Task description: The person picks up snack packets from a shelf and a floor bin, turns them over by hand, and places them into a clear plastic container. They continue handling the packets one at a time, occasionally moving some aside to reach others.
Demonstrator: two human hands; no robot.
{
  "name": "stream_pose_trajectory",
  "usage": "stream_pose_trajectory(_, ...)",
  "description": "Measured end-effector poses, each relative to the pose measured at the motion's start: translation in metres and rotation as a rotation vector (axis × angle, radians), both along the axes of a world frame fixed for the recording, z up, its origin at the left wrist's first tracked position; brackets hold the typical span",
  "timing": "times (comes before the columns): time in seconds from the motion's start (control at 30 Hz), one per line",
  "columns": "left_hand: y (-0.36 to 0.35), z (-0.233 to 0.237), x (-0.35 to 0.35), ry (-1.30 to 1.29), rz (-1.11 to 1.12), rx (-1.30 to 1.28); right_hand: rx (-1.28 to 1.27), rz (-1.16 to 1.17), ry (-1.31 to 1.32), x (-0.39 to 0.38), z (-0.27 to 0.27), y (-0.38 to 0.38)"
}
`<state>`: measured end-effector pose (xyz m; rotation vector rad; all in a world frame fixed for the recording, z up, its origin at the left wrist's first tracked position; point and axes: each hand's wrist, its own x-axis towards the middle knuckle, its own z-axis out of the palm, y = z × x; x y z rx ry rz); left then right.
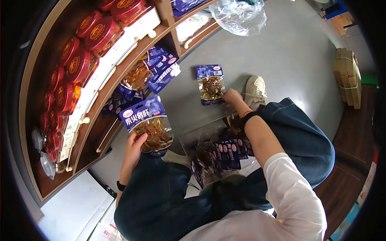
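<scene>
My left hand [135, 149] grips a meat snack packet [150, 128] with a blue header and a clear window showing brown pieces. It is tilted and held above my knee, in front of the lower shelf. My right hand [233, 97] is closed at the lower right corner of a second meat snack packet [211, 85], which appears over the grey floor, its blue header pointing away from me. Between my legs stands a clear plastic bin [185, 140] with several similar packets [227, 150] inside, partly hidden by my right forearm.
At left, a curved wooden shelf [164, 30] holds several red-lidded jars [98, 34] above and more blue packets [161, 70] in its lower compartment. A clear plastic bag [239, 18] hangs at the top. Tied flat cardboard [346, 76] stands at right by a dark wooden surface [352, 136].
</scene>
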<state>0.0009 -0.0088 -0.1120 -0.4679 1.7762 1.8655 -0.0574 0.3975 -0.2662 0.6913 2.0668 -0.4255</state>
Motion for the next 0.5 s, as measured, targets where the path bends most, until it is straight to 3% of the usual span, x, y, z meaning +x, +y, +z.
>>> stream_pose_trajectory(0.03,-0.001,0.001,0.000,-0.012,0.024,0.023,-0.003,0.006,0.000,0.003,0.006,-0.002)
stream_pose_trajectory(0.1,0.004,0.008,-0.001,-0.013,0.062,0.038,0.201,-0.022,0.285,0.009,0.020,-0.003)
stream_pose_trajectory(0.2,0.012,0.020,-0.004,0.073,0.123,0.206,0.143,-0.056,0.228,0.013,0.025,0.000)
stream_pose_trajectory(0.5,0.028,0.027,-0.009,0.073,0.077,0.167,-0.147,-0.315,0.085,0.011,-0.020,0.019)
